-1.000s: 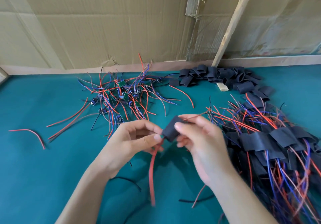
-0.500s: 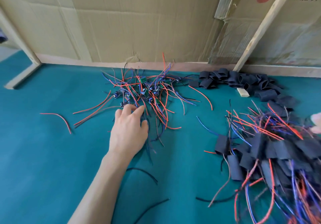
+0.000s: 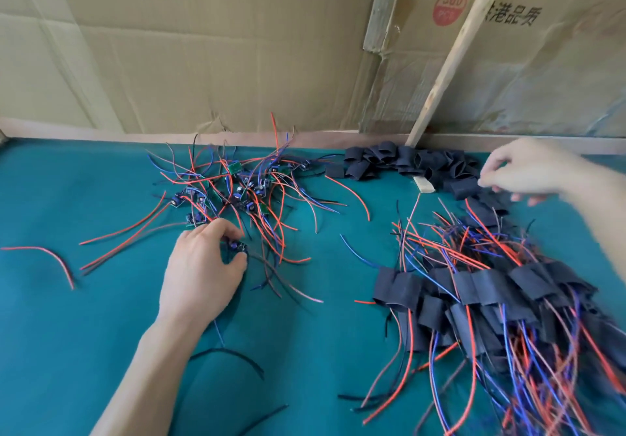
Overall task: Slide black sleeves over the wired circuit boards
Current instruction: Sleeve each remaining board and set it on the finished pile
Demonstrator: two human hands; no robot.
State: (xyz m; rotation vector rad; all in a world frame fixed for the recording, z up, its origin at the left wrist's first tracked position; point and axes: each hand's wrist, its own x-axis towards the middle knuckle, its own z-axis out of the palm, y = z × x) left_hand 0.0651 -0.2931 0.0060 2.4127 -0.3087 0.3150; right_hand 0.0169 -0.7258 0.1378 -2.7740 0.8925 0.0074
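Note:
A tangle of bare wired circuit boards (image 3: 237,185) with red, blue and black leads lies at the back centre of the green table. At its near edge my left hand (image 3: 203,266) pinches one small board (image 3: 238,247) between thumb and fingers. Loose black sleeves (image 3: 389,161) are heaped along the back wall. My right hand (image 3: 528,171), blurred, hovers over the right end of that heap with fingers spread and nothing visibly in it. Sleeved boards (image 3: 491,290) with trailing wires are piled at the right.
A cardboard wall (image 3: 203,46) closes the back of the green table (image 3: 84,334). A wooden stick (image 3: 450,63) leans on it, and a small wood block (image 3: 423,185) lies below. A stray red wire (image 3: 50,256) and black wires (image 3: 230,354) lie on the mat.
The sleeved board both hands held a second ago is gone from them. My left hand went to the bare-board tangle and took one; my right hand swung out to the sleeve heap.

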